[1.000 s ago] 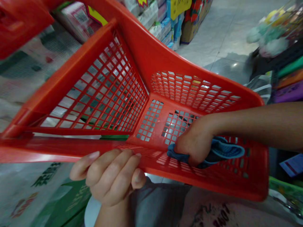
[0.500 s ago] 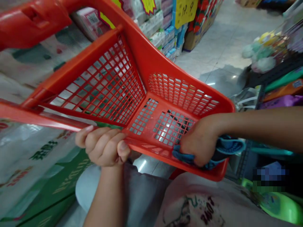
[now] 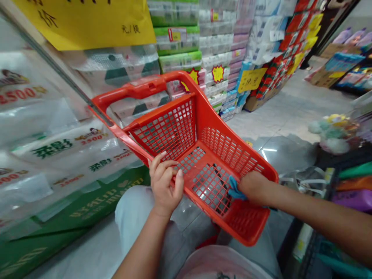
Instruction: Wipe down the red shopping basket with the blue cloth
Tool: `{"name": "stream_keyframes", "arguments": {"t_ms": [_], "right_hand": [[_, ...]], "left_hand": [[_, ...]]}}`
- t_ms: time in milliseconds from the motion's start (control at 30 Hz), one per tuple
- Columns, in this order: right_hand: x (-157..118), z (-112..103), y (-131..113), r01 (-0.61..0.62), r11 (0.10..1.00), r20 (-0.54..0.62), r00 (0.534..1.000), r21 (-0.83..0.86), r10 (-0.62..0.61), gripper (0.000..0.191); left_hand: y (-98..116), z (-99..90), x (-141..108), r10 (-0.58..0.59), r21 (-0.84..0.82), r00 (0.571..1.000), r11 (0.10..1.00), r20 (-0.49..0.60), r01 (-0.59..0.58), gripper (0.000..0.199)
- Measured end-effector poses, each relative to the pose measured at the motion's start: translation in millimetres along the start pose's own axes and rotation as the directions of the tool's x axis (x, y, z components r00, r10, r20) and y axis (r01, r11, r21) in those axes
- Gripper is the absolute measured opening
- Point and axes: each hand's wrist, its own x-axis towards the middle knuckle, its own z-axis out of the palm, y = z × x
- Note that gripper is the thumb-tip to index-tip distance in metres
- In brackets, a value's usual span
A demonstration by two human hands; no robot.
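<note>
A red plastic shopping basket [image 3: 190, 179] with grid walls and a looped handle stands tilted in front of my knees. My left hand [image 3: 166, 182] is loosely curled over the basket's near rim, its fingers slightly apart. Inside the basket, towards its right end, my right hand [image 3: 255, 186] is closed around a blue cloth [image 3: 236, 189]. The cloth bunches out past the fingers near the far side wall; the rest of it is hidden by the hand.
Large white packs [image 3: 69, 145] are stacked at the left above a green carton [image 3: 95, 197]. Packaged paper goods [image 3: 216, 42] rise behind the basket, with a yellow price sign [image 3: 251, 80]. Shelves of coloured goods [image 3: 353, 199] stand at the right. A tiled floor [image 3: 279, 112] runs between.
The view has tilted up and back, showing more of the stacks. My left hand's grip has loosened on the rim. My right hand has taken the cloth from the near rim across to the far side.
</note>
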Motion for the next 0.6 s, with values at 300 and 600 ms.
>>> {"name": "stream_keyframes", "arguments": {"t_ms": [300, 600], "right_hand": [[-5.0, 4.3, 15.1, -0.172, 0.983, -0.007, 0.985, 0.065, 0.173, 0.034], [-1.9, -2.8, 5.2, -0.097, 0.987, -0.068, 0.992, 0.128, 0.107, 0.029]], "left_hand": [[-1.4, 3.5, 7.6, 0.012, -0.09, 0.996, 0.996, 0.088, -0.004, 0.016], [-55.2, 13.5, 62.9, 0.11, -0.087, 0.937, 0.992, 0.331, -0.086, 0.018]]}}
